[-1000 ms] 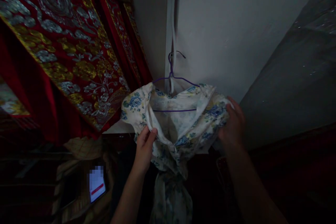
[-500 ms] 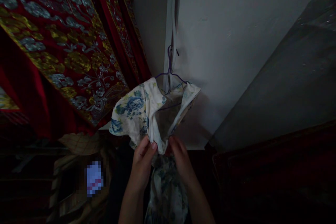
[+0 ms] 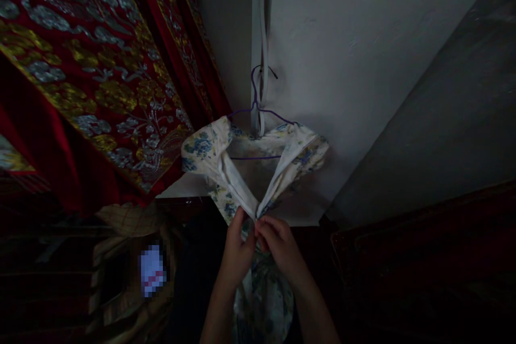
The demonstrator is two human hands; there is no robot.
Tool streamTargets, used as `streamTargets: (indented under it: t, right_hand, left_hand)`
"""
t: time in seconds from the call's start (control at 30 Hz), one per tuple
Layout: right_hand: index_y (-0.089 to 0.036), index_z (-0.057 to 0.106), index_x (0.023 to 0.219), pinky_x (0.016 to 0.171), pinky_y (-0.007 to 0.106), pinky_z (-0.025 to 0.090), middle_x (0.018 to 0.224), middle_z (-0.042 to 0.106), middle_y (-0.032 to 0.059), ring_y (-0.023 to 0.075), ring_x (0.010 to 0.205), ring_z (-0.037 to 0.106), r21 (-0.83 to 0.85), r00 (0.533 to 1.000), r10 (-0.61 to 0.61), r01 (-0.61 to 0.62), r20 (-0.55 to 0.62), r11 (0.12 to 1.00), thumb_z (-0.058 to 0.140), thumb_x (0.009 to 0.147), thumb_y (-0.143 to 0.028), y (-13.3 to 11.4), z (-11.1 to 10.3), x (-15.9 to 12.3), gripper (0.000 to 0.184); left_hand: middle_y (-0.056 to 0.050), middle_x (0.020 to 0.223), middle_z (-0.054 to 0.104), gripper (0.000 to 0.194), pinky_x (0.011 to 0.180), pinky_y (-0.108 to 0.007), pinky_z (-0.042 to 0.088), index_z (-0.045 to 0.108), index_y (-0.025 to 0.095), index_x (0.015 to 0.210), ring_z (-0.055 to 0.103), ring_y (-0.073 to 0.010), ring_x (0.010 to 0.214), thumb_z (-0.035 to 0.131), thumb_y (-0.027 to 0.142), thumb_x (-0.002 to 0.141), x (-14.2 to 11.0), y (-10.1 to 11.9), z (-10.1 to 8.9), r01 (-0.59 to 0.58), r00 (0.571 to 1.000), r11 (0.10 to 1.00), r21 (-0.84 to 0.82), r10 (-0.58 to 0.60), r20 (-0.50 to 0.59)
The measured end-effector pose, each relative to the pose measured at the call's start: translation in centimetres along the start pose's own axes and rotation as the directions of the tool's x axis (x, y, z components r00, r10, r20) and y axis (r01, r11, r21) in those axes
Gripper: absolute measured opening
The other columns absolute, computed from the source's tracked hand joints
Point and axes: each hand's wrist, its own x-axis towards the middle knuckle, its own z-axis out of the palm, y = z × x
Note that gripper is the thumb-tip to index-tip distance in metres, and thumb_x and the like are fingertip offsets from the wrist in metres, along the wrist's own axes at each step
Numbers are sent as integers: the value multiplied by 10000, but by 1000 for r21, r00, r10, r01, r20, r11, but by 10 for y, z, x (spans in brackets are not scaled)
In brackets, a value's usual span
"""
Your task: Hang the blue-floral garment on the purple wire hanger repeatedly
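A white garment with blue flowers point(image 3: 209, 148) hangs on a purple wire hanger point(image 3: 258, 113) hooked to a white strap against the wall. My left hand point(image 3: 237, 250) and my right hand point(image 3: 280, 244) are pressed together at the bottom of the garment's V-shaped neckline. Both pinch the two front edges of the cloth where they meet. The rest of the garment trails down between my forearms into the dark.
Red cloth with gold and silver embroidery point(image 3: 92, 75) hangs at the left. Below it a lit phone screen point(image 3: 152, 271) lies on a checked cloth. A pale wall point(image 3: 342, 54) is behind the hanger, and a grey sloping surface point(image 3: 443, 118) is at the right.
My right hand came from the garment's right shoulder to the front middle. Both hands now hold the neckline edges closed, and the garment hangs flatter on the hanger.
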Motion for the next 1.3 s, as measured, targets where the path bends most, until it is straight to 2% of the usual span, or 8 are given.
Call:
streamTargets:
  t: [0.27, 0.53, 0.67, 0.77, 0.87, 1.03, 1.17, 1.3]
  right_hand:
    - [-191, 638, 662, 451, 247, 303, 419, 458, -49, 107, 391, 390, -64, 1000, 5, -6, -14, 998, 616, 833, -565, -13, -11, 15, 412]
    - [-183, 628, 611, 429, 234, 289, 418, 516, -29, 94, 389, 419, -162, 931, -319, 292, -178, 943, 665, 759, -578, -119, -25, 115, 424]
    - [-181, 622, 635, 412, 222, 264, 416, 511, -34, 79, 371, 403, -112, 914, -377, 364, -147, 925, 627, 791, -539, -141, -23, 122, 390]
    - [-186, 628, 684, 412, 215, 267, 433, 519, -40, 80, 380, 410, -101, 909, -400, 390, -116, 915, 594, 840, -505, -130, -20, 105, 357]
    - [-199, 600, 675, 416, 218, 285, 440, 499, -51, 85, 385, 420, -82, 919, -383, 377, -90, 923, 581, 862, -487, -118, -16, 87, 344]
    - [-206, 601, 704, 456, 223, 325, 467, 494, -59, 87, 408, 444, -101, 893, -448, 441, -53, 892, 555, 918, -425, -128, -9, 74, 310]
    - [-212, 609, 720, 457, 241, 292, 474, 457, -61, 96, 423, 414, -173, 857, -504, 483, -107, 858, 540, 945, -448, -120, -7, 85, 334]
    - [-207, 606, 672, 448, 257, 269, 483, 423, -51, 109, 441, 389, -203, 892, -414, 379, -179, 903, 560, 910, -469, -73, -8, 91, 357]
  left_hand:
    - [-18, 772, 647, 180, 764, -280, 482, 653, 190, 864, 623, -193, 778, 581, 342, 930, 1, -8, 14, -2, 1000, 999, 43, 3, -15]
    - [-40, 785, 623, 211, 728, -304, 451, 580, 202, 798, 594, -208, 776, 491, 304, 960, -5, -45, 45, -21, 999, 982, 186, 14, 39]
    - [-53, 800, 651, 206, 755, -321, 462, 619, 189, 810, 609, -216, 793, 475, 250, 944, 2, -54, 50, -17, 994, 972, 232, -9, 110]
    - [-65, 869, 718, 166, 823, -350, 493, 689, 183, 891, 661, -236, 865, 529, 151, 861, 25, -27, 36, -68, 975, 959, 274, 6, 221]
    - [-71, 996, 741, 278, 865, -346, 514, 702, 203, 1077, 683, -225, 935, 567, 111, 852, 58, 29, 17, -275, 956, 926, 257, 234, 179]
    - [-51, 983, 721, 265, 840, -313, 514, 670, 220, 1209, 665, -188, 898, 599, 230, 954, 104, 118, 3, -600, 790, 734, 318, 607, 88]
    - [-55, 904, 714, 157, 830, -311, 488, 703, 177, 941, 649, -192, 883, 574, 258, 980, 117, 145, 6, -647, 725, 572, 504, 666, 175]
    - [-43, 932, 702, 180, 868, -301, 483, 690, 179, 963, 641, -181, 914, 588, 327, 972, 130, 152, -23, -612, 699, 623, 487, 715, -35]
